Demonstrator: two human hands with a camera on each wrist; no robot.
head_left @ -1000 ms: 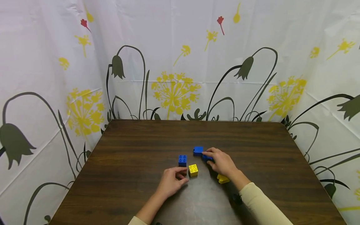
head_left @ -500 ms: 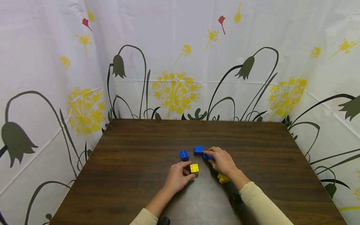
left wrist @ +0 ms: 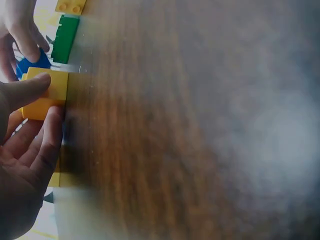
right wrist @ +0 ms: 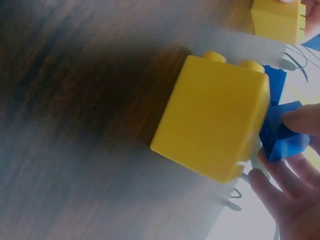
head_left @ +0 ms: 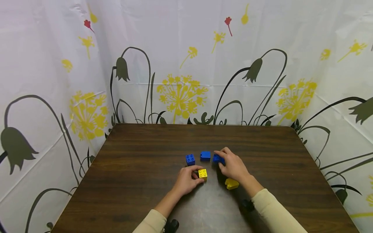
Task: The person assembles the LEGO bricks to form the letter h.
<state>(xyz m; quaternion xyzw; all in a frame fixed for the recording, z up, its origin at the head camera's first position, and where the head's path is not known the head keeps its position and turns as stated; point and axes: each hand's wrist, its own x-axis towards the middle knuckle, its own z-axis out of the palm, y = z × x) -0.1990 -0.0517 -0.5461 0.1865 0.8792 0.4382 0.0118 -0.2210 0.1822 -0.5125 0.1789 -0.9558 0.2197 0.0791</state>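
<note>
Between thumb and fingers, the left hand [head_left: 186,180] [left wrist: 25,165] pinches a yellow block [head_left: 202,174] [left wrist: 56,90], studs up in the head view. The right hand [head_left: 234,166] [right wrist: 300,200] pinches a blue block [head_left: 218,158] [right wrist: 285,145] by its sides, partly covering it. Just left of that block, a second blue block [head_left: 205,156] lies on its side, studs facing left. A third blue block [head_left: 190,160] stands studs up beyond the left fingers. Beside the right wrist a yellow block [head_left: 232,183] [right wrist: 212,117] lies on its side.
The dark wooden table [head_left: 140,155] reaches back to a white flowered curtain [head_left: 180,38]. A green block [left wrist: 66,40] and another yellow block [left wrist: 71,6] show at the top left of the left wrist view.
The left hand has moved right and grips the yellow block, which has shifted slightly right. The left blue block sits farther back. The right hand has moved its blue block slightly back and right.
</note>
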